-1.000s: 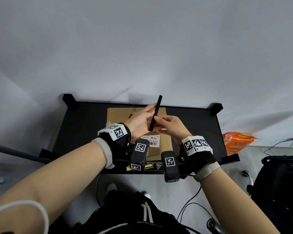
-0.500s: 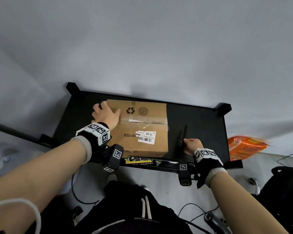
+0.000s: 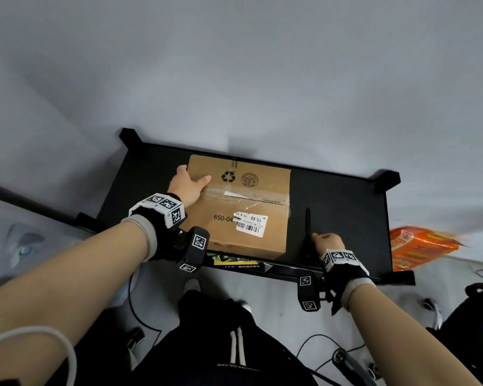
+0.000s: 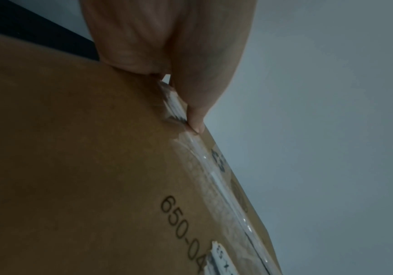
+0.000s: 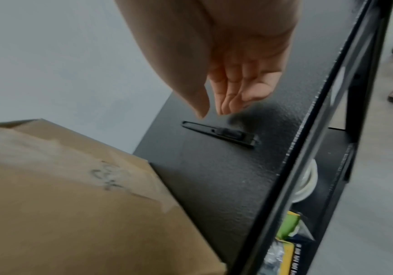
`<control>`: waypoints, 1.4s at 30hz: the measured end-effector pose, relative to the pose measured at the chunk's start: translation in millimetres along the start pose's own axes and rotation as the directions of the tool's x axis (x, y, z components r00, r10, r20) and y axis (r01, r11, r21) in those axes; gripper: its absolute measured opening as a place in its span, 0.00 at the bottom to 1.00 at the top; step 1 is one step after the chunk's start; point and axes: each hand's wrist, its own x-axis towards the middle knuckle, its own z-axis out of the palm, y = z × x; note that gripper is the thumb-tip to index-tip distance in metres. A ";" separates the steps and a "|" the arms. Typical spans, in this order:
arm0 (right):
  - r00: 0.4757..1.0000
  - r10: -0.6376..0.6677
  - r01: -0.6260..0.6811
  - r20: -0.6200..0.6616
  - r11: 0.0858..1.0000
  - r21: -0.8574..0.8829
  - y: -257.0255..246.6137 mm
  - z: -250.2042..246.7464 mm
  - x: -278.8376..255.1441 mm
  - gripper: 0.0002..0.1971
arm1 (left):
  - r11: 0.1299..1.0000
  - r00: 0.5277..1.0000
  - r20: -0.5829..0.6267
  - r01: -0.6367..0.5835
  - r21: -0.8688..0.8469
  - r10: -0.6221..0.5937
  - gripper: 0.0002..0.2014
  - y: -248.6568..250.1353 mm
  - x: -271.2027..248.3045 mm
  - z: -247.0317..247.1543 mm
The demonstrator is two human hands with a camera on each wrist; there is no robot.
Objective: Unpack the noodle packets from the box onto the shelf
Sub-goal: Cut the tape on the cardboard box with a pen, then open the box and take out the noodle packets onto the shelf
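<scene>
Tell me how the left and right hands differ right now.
The left hand grips the left edge of the cardboard box; the right hand holds nothing. Left thumb lies on the box top; right fingers hang relaxed over the black cutter. Both are above the black shelf.

The box (image 3: pixel 221 238) bears "650-04" and a recycling sign (image 3: pixel 228 176); its label (image 3: pixel 250 222), "15-EE".

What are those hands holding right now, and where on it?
The left hand grips the cardboard box by its left top edge. The right hand holds nothing; the black utility knife lies on the shelf.
</scene>
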 end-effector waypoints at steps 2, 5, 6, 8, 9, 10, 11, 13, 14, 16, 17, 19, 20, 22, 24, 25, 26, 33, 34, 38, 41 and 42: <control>0.998 -0.046 0.049 -0.045 0.996 0.075 -7.5 -4.6 -7.3 0.16 | 1.000 1.000 0.008 -0.016 0.010 0.016 0.33 -0.1 2.0 -0.5; 0.977 -0.205 0.178 0.051 0.930 0.322 -31.6 -11.2 -31.0 0.13 | 0.999 0.999 -0.019 -0.026 0.018 0.026 0.31 -3.7 3.0 -3.9; 0.960 -0.262 0.211 0.095 0.905 0.369 -41.3 -13.1 -39.5 0.14 | 0.999 0.998 -0.053 -0.024 0.029 0.025 0.30 -5.4 2.9 -5.4; 0.928 -0.335 0.247 0.164 0.881 0.403 -59.7 -16.3 -55.8 0.14 | 0.998 0.993 -0.121 -0.006 0.056 0.013 0.27 -6.7 1.2 -8.8; 0.923 -0.341 0.250 0.180 0.884 0.394 -66.7 -17.4 -61.7 0.14 | 0.998 0.991 -0.137 0.010 0.059 -0.002 0.26 -6.7 -0.4 -11.0; 0.924 -0.338 0.252 0.180 0.891 0.378 -71.7 -17.8 -66.4 0.14 | 0.998 0.990 -0.140 0.026 0.056 -0.018 0.25 -6.6 -2.1 -13.6; 0.928 -0.329 0.250 0.177 0.899 0.359 -74.3 -17.7 -68.4 0.15 | 0.998 0.991 -0.133 0.043 0.051 -0.036 0.24 -6.4 -3.5 -15.6; 0.934 -0.318 0.248 0.163 0.905 0.345 -75.3 -16.9 -70.9 0.15 | 0.997 0.992 -0.112 0.062 0.042 -0.057 0.23 -7.9 -4.6 -19.3; 0.936 -0.317 0.251 0.154 0.906 0.342 -75.1 -15.7 -73.1 0.15 | 0.998 0.993 -0.104 0.064 0.027 -0.061 0.23 -9.5 -5.0 -21.8; 0.938 -0.321 0.263 0.129 0.904 0.337 -75.5 -13.9 -76.8 0.14 | 0.997 0.995 -0.070 0.075 -0.024 -0.077 0.22 -12.1 -5.5 -25.6; 0.940 -0.320 0.267 0.116 0.904 0.333 -76.4 -13.0 -78.7 0.14 | 0.995 0.995 -0.051 0.085 -0.049 -0.088 0.22 -13.6 -6.2 -28.1; 0.948 -0.295 0.241 0.119 0.911 0.335 -79.2 -13.1 -84.9 0.15 | 0.989 0.994 -0.021 0.103 -0.105 -0.106 0.23 -18.1 -6.4 -32.1; 0.953 -0.265 0.198 0.145 0.909 0.366 -79.6 -14.0 -87.6 0.15 | 0.985 0.994 -0.015 0.103 -0.137 -0.106 0.23 -19.9 -6.1 -33.1; 0.953 -0.235 0.121 0.191 0.874 0.471 -80.6 -15.6 -95.2 0.16 | 0.971 0.996 -0.004 0.087 -0.223 -0.090 0.23 -19.0 -9.4 -36.1; 0.945 -0.269 0.146 0.185 0.856 0.496 -83.4 -15.7 -100.7 0.18 | 0.939 0.997 0.049 0.066 -0.337 -0.052 0.23 -10.6 -16.9 -37.6; 0.941 -0.284 0.172 0.184 0.869 0.464 -86.6 -15.0 -103.9 0.19 | 0.923 0.995 0.099 0.059 -0.380 -0.023 0.22 -4.9 -21.4 -38.3; 0.937 -0.292 0.195 0.189 0.891 0.410 -90.3 -14.2 -107.8 0.20 | 0.920 0.989 0.150 0.055 -0.388 0.004 0.21 1.1 -26.0 -39.3; 0.881 -0.366 0.341 0.302 0.931 0.134 -101.4 -25.5 -119.5 0.16 | 0.958 0.906 0.423 0.105 -0.268 0.020 0.04 4.0 -38.1 -63.1; 0.853 -0.406 0.403 0.329 0.911 0.081 -100.5 -29.3 -121.3 0.14 | 0.977 0.878 0.477 0.077 -0.201 0.028 0.02 0.0 -38.6 -68.5; 0.687 -0.518 0.608 0.510 0.794 -0.014 -95.2 -42.1 -129.6 0.06 | 0.998 0.737 0.674 -0.067 0.012 0.042 0.16 -9.9 -40.4 -85.1; 0.612 -0.456 0.643 0.646 0.763 -0.070 -86.2 -41.5 -137.8 0.10 | 0.959 0.631 0.776 -0.213 0.185 -0.010 0.37 -14.6 -42.8 -87.5; 0.613 -0.423 0.650 0.667 0.750 -0.122 -82.1 -39.1 -138.7 0.12 | 0.933 0.598 0.800 -0.264 0.244 -0.040 0.40 -16.4 -43.5 -85.7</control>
